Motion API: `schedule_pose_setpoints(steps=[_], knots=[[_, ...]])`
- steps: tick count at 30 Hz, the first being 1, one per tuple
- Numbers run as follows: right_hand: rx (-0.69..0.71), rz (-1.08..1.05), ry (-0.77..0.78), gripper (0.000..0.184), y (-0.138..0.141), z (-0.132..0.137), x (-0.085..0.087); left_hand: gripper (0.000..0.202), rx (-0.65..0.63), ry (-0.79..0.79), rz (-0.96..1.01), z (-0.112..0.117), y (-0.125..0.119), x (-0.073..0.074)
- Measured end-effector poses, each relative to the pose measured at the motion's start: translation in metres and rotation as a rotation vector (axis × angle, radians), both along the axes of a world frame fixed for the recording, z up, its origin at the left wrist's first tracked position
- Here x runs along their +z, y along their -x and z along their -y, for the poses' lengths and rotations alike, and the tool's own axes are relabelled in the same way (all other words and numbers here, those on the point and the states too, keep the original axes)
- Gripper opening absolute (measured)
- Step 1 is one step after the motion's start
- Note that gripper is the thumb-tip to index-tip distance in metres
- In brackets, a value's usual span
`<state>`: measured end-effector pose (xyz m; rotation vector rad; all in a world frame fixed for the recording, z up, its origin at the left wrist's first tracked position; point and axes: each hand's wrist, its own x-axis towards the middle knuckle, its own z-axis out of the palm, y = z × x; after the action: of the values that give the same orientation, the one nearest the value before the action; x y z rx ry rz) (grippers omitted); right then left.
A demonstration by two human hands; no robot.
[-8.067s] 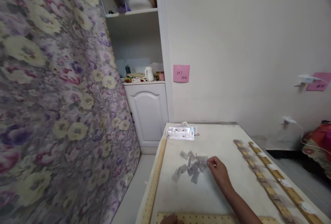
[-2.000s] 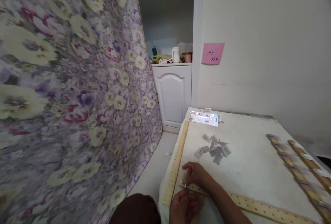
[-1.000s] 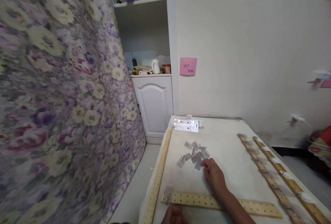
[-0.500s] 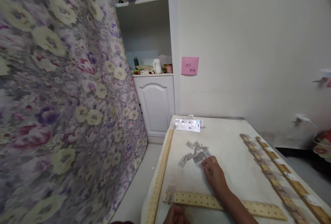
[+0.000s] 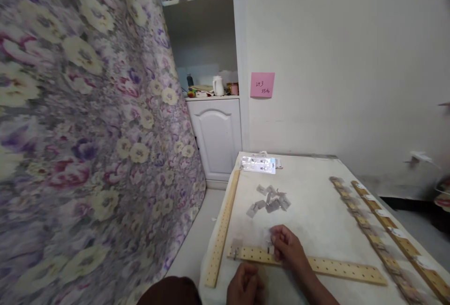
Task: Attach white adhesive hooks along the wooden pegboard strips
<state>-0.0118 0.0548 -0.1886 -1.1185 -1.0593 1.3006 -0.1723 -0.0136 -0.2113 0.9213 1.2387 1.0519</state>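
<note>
My right hand (image 5: 288, 247) pinches a small clear plastic square with a dark metal piece (image 5: 268, 244), over a pale wooden strip with rows of holes (image 5: 337, 268). Near the strip's left end sits another clear square with a metal piece (image 5: 235, 249). My left hand (image 5: 245, 284) is closed, fingers curled, just in front of the strip; nothing shows in it. Beyond my right hand lies a loose pile of several clear grey squares (image 5: 272, 202), some with small metal parts.
A second holed strip (image 5: 221, 234) runs along the left table edge. Two wooden strips, one bearing clear pieces (image 5: 367, 227) and one bearing white pieces (image 5: 397, 234), lie at the right. A clear package (image 5: 258, 164) lies at the back, near the wall. A floral curtain (image 5: 98, 131) hangs left.
My right hand has moved from the pile back toward the holed strip, with a clear square in its fingers. My left hand has come further into view. The camera has shifted slightly.
</note>
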Motion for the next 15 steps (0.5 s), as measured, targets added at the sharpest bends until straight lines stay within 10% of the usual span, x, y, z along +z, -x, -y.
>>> schedule_pose_setpoints(steps=[15], knots=[[0.198, 0.289, -0.043, 0.003, 0.035, 0.021, 0.003, 0.053, 0.015, 0.093, 0.135, -0.002, -0.002, 0.003]])
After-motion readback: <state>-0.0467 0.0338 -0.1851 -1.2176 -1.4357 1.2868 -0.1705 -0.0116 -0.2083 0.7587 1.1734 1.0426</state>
